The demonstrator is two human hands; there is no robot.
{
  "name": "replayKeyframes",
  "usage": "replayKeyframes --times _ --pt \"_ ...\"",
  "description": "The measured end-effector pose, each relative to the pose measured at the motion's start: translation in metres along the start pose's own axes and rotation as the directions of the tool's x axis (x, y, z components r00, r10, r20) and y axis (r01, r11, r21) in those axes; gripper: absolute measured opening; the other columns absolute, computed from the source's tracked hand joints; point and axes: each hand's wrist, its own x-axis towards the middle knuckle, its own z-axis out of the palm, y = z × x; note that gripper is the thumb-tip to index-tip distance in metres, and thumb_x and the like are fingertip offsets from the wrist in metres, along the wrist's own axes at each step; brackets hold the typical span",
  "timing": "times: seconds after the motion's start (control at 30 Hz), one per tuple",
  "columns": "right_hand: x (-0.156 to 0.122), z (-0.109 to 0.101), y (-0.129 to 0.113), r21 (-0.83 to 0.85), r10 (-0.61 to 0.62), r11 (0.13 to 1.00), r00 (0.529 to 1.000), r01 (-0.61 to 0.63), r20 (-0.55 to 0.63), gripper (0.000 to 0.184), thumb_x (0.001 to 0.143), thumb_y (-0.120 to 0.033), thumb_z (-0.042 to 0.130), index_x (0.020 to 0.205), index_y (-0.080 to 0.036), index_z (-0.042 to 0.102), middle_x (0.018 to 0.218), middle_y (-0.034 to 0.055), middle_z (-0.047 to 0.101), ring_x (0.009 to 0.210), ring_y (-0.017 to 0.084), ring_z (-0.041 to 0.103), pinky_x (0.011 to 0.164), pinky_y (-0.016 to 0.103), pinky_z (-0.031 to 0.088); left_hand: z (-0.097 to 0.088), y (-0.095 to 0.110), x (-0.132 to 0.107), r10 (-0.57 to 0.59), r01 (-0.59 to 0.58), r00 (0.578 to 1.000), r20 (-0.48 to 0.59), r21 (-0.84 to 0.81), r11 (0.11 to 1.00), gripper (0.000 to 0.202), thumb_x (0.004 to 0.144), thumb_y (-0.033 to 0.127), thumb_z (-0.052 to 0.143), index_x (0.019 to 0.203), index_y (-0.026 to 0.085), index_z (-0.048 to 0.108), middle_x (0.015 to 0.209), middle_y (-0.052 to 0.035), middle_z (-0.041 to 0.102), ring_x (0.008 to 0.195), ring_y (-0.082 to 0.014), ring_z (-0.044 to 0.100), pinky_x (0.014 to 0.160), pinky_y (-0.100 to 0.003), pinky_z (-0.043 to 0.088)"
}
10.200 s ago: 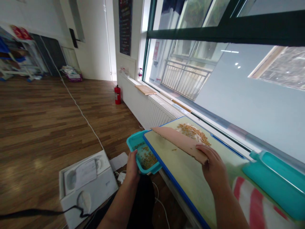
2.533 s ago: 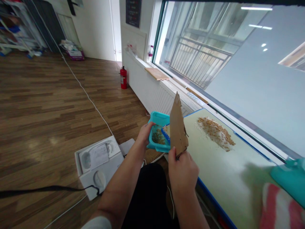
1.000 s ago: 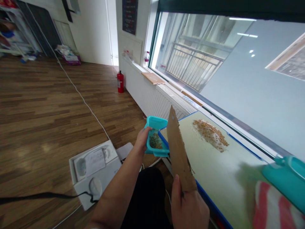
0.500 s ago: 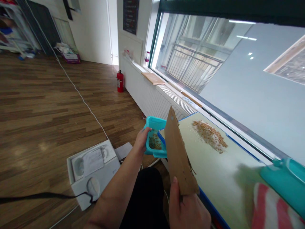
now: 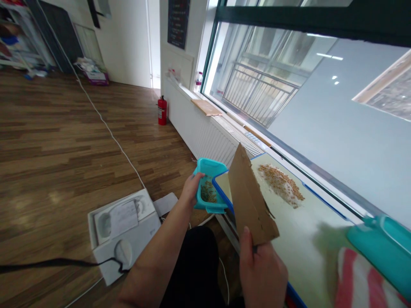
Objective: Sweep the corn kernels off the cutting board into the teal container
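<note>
At the left corner of the tabletop (image 5: 298, 239), the left hand (image 5: 192, 192) is clamped on the near wall of a teal plastic container (image 5: 212, 164). The container hangs off the blue edge, above the wooden floor (image 5: 64, 149), with a thin layer of brown grains inside. The right hand (image 5: 263, 273) is closed on the lower end of a torn cardboard piece (image 5: 252, 201), thumb in front. The piece is raised and tilted clear of the surface. The grain pile (image 5: 281, 185) (mixed with something white and fine) lies well apart from the container, toward the window side.

Risk points, as judged:
1. The container is carried by one hand alone. A slack grip or a tilt would spill its contents onto the floor.
2. Any gap between the container rim and the tabletop edge would let pushed grains drop past it.
3. The ragged cardboard edge may skip over grains, or scatter them if moved fast.
4. The pile sits near the far edge, so a stray push could send grains off that side.
</note>
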Motion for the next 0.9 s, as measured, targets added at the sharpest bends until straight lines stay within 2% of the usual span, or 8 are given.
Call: replayKeyframes --times 0.13,0.27,0.4,0.47,0.6,0.7,0.73,0.9 --pt "-0.01 -0.001 -0.007 0.078 -0.03 0.997 1.0 0.03 0.008 0.059 0.1 -0.035 0.031 0.05 -0.019 0.057 0.043 0.0043 0.057 0.037 0.014 0.056 0.042 0.025 0.037 -0.001 -0.001 0.002 0.022 -0.022 1.0 -0.001 0.008 1.0 0.033 0.063 0.034 0.07 0.088 0.013 0.064 0.071 -0.0061 0.068 0.058 -0.0214 0.065 0.065 -0.037 0.052" --pt "-0.026 -0.005 -0.003 0.108 0.005 0.994 1.0 -0.007 0.017 0.054 0.1 -0.036 0.033 0.066 -0.016 0.069 0.06 0.0087 0.068 0.048 0.017 0.064 0.048 0.025 0.042 -0.001 -0.002 0.004 0.041 -0.041 0.999 -0.005 0.013 0.999 0.032 0.062 0.031 0.069 0.088 0.012 0.065 0.07 -0.0067 0.068 0.061 -0.0226 0.066 0.065 -0.036 0.052" --pt "-0.039 -0.003 0.009 0.041 0.106 0.993 0.994 -0.107 0.03 0.055 0.097 -0.042 0.039 0.055 -0.018 0.066 0.051 0.0088 0.062 0.044 0.019 0.061 0.044 0.028 0.04 0.0 -0.002 0.004 0.031 -0.031 1.0 -0.007 0.014 0.999 0.031 0.062 0.031 0.069 0.087 0.013 0.065 0.069 -0.0069 0.068 0.059 -0.0218 0.065 0.064 -0.036 0.052" --pt "-0.047 -0.001 0.012 0.05 0.122 0.991 0.991 -0.125 0.063 0.051 0.096 -0.039 0.041 0.057 -0.018 0.068 0.05 0.0079 0.06 0.043 0.019 0.059 0.042 0.027 0.039 0.0 -0.003 0.003 0.032 -0.032 0.999 -0.007 0.013 0.999 0.031 0.062 0.032 0.069 0.086 0.013 0.064 0.07 -0.0069 0.069 0.057 -0.0212 0.064 0.064 -0.036 0.052" --pt "-0.058 0.0 0.007 0.127 0.044 0.99 0.996 -0.054 0.081 0.04 0.095 -0.029 0.042 0.078 -0.017 0.076 0.057 0.0079 0.064 0.051 0.017 0.063 0.047 0.024 0.044 -0.002 -0.004 0.003 0.032 -0.032 0.999 0.008 0.016 0.999 0.034 0.061 0.034 0.07 0.087 0.013 0.064 0.071 -0.0074 0.069 0.057 -0.0216 0.064 0.062 -0.037 0.052" --pt "-0.06 0.0 -0.002 0.218 -0.096 0.972 0.994 0.083 0.051 0.035 0.094 -0.028 0.043 0.09 -0.017 0.077 0.06 0.0081 0.066 0.055 0.017 0.065 0.052 0.023 0.048 -0.003 -0.005 0.003 0.021 -0.021 1.0 -0.003 0.011 1.0 0.036 0.06 0.034 0.071 0.088 0.013 0.064 0.07 -0.0067 0.068 0.057 -0.022 0.064 0.061 -0.036 0.052" --pt "-0.061 0.0 -0.005 0.236 -0.092 0.969 0.995 0.079 0.045 0.035 0.094 -0.029 0.044 0.093 -0.016 0.076 0.062 0.0086 0.068 0.056 0.017 0.065 0.054 0.023 0.049 -0.003 -0.005 0.002 0.019 -0.019 1.0 -0.01 0.014 1.0 0.036 0.059 0.034 0.071 0.088 0.013 0.065 0.069 -0.0063 0.068 0.057 -0.0221 0.064 0.06 -0.035 0.051" --pt "-0.06 0.003 -0.007 0.239 0.135 0.961 0.99 -0.139 0.033 0.036 0.095 -0.031 0.042 0.094 -0.016 0.075 0.077 0.0123 0.072 0.068 0.021 0.07 0.06 0.027 0.052 -0.003 -0.004 0.0 0.056 -0.055 0.998 -0.01 0.043 0.998 0.035 0.061 0.033 0.07 0.089 0.012 0.065 0.069 -0.0068 0.068 0.058 -0.0214 0.064 0.061 -0.034 0.051"
